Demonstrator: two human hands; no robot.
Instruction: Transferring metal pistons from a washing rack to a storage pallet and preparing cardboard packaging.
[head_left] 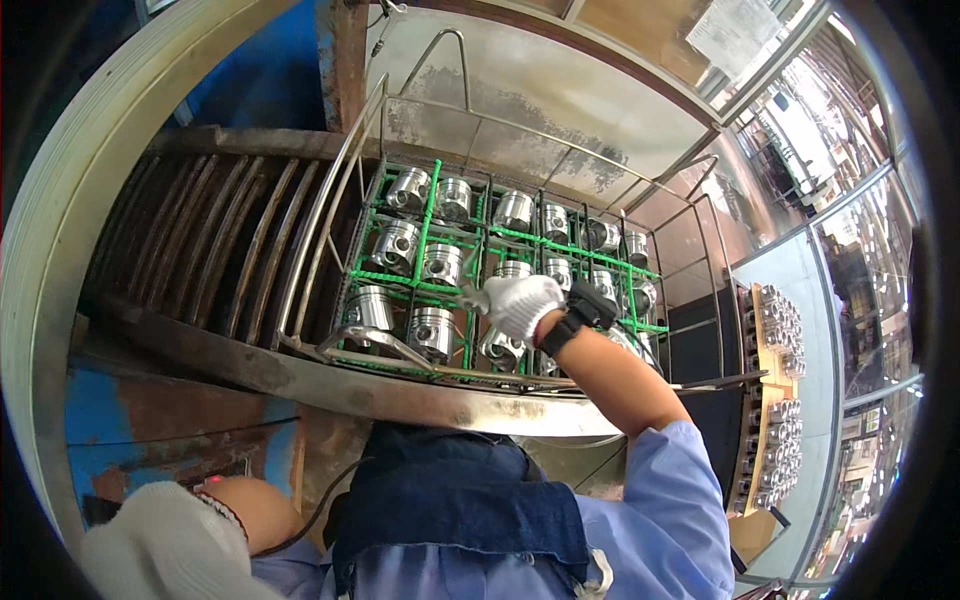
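Over the middle of a wire basket (345, 190) reaches my right hand (522, 305), in a white knitted glove with greyed fingertips. Its fingers point left, look apart and somewhat blurred, and show nothing held. Rows of shiny metal pistons (397, 245) stand in the basket, parted by green-wrapped divider rods (428, 210). Nearest the hand are one piston (442, 264) left of the fingertips and another (500, 350) just below; the hand and forearm cover parts of others. My left hand (160, 545), also in a white glove, is low at the far left, away from the basket, its fingers hidden.
The basket rests on a metal-edged conveyor (430, 405), whose dark slatted part (210, 240) runs left. A stained pale panel (540, 110) rises behind. At the right, more pistons (778, 450) stand on a wooden rack (757, 400). A curved metal rim (60, 200) borders the left.
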